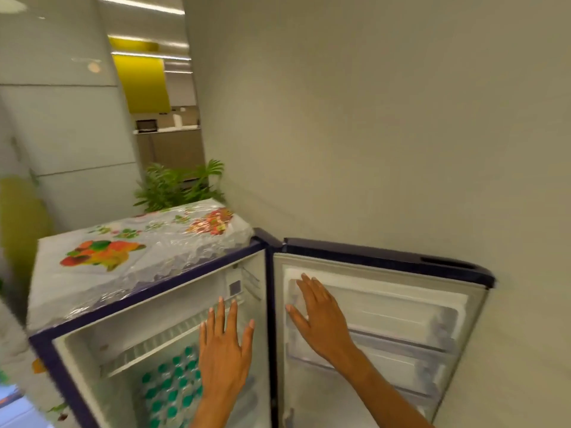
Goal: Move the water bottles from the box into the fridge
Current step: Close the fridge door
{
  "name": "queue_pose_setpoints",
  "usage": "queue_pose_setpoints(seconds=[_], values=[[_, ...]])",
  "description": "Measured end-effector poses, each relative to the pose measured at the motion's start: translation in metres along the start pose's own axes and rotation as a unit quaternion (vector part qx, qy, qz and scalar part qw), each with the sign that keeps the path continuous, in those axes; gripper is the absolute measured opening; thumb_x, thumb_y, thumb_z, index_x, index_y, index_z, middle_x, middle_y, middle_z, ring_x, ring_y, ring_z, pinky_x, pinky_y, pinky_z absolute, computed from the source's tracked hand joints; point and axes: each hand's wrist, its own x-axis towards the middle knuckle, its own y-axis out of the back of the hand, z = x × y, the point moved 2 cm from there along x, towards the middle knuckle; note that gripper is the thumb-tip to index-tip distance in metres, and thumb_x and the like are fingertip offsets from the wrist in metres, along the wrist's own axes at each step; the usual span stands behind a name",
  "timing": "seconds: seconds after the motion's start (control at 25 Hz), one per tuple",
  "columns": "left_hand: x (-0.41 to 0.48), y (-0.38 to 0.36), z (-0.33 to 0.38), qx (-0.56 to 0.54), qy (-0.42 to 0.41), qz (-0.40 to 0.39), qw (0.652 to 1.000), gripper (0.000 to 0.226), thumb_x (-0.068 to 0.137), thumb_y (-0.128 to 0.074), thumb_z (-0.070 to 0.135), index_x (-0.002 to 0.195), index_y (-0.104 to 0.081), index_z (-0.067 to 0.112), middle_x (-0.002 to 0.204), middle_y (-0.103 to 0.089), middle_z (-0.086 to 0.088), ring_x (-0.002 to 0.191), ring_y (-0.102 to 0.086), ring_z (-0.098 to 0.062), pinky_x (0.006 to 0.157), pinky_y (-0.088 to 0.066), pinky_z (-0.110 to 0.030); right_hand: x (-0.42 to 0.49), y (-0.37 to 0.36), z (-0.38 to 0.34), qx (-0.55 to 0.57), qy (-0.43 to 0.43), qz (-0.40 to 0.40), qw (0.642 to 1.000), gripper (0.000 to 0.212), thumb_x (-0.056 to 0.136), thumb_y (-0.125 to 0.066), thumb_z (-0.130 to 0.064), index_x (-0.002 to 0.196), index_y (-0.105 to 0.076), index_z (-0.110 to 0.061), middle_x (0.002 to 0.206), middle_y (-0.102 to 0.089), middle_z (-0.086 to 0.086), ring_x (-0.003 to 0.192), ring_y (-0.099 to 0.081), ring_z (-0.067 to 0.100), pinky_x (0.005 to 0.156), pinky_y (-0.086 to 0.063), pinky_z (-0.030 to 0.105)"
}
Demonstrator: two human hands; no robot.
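A dark blue fridge (pixel 148 301) stands open below me. Several water bottles with green caps (pixel 171 387) stand packed together on a lower shelf inside it. My left hand (pixel 224 350) hovers flat over the fridge opening, fingers spread, holding nothing. My right hand (pixel 318 316) lies flat against the inner side of the open door (pixel 401 307), fingers apart, near its top shelf. The box is not in view.
A plastic cover with a fruit print (pixel 129 251) lies over the fridge top. The door swings out toward the beige wall (pixel 370 118) on the right. A potted plant (pixel 176 183) stands behind the fridge, with a corridor beyond it.
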Motion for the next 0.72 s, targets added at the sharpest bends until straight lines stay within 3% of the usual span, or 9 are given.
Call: queue_pose_setpoints(seconds=[0.12, 0.28, 0.44, 0.56, 0.64, 0.72], values=[[0.013, -0.005, 0.05, -0.043, -0.055, -0.006, 0.998, 0.086, 0.084, 0.005, 0.074, 0.155, -0.012, 0.029, 0.162, -0.001, 0.004, 0.15, 0.0, -0.017, 0.121, -0.001, -0.039, 0.002, 0.059, 0.05, -0.059, -0.035, 0.07, 0.995, 0.073, 0.093, -0.027, -0.064, 0.149, -0.034, -0.018, 0.157, -0.028, -0.001, 0.146, -0.024, 0.016, 0.116, -0.019, 0.028], [0.012, -0.02, 0.102, -0.071, -0.12, -0.014, 0.99, 0.087, 0.083, 0.002, 0.075, 0.155, -0.013, 0.027, 0.162, -0.005, 0.002, 0.15, -0.008, -0.021, 0.12, -0.004, -0.04, -0.011, 0.132, 0.13, -0.131, -0.111, 0.149, 0.974, 0.064, 0.092, -0.046, -0.053, 0.138, -0.049, -0.008, 0.145, -0.047, 0.011, 0.133, -0.045, 0.027, 0.11, -0.035, 0.036], [0.008, -0.035, 0.126, -0.078, -0.151, -0.052, 0.984, 0.088, 0.084, -0.006, 0.077, 0.149, -0.034, 0.024, 0.158, -0.024, -0.004, 0.144, -0.028, -0.029, 0.115, -0.02, -0.049, -0.023, 0.167, 0.184, -0.181, -0.189, 0.09, 0.961, 0.074, 0.087, -0.039, -0.061, 0.137, -0.049, -0.007, 0.138, -0.053, 0.013, 0.126, -0.051, 0.029, 0.108, -0.037, 0.037], [0.01, -0.039, 0.125, -0.05, -0.167, -0.058, 0.983, 0.088, 0.089, -0.012, 0.074, 0.137, -0.054, 0.013, 0.143, -0.048, -0.018, 0.124, -0.052, -0.044, 0.095, -0.039, -0.065, -0.025, 0.167, 0.201, -0.212, -0.179, 0.043, 0.96, 0.092, 0.083, -0.015, -0.076, 0.139, -0.046, -0.01, 0.141, -0.051, 0.01, 0.13, -0.047, 0.026, 0.112, -0.031, 0.037], [0.009, -0.038, 0.117, -0.032, -0.158, -0.05, 0.986, 0.086, 0.091, -0.013, 0.072, 0.126, -0.063, 0.01, 0.131, -0.058, -0.023, 0.111, -0.06, -0.049, 0.082, -0.045, -0.069, -0.022, 0.161, 0.206, -0.222, -0.173, 0.031, 0.959, 0.096, 0.082, -0.009, -0.078, 0.142, -0.043, -0.011, 0.145, -0.047, 0.009, 0.135, -0.042, 0.027, 0.115, -0.025, 0.039], [0.01, -0.038, 0.104, -0.013, -0.147, -0.041, 0.988, 0.089, 0.09, -0.012, 0.073, 0.123, -0.066, 0.011, 0.129, -0.06, -0.024, 0.107, -0.062, -0.049, 0.079, -0.047, -0.069, -0.014, 0.156, 0.209, -0.226, -0.174, 0.033, 0.958, 0.097, 0.081, -0.006, -0.078, 0.139, -0.046, -0.011, 0.14, -0.051, 0.009, 0.132, -0.045, 0.028, 0.114, -0.027, 0.04]])
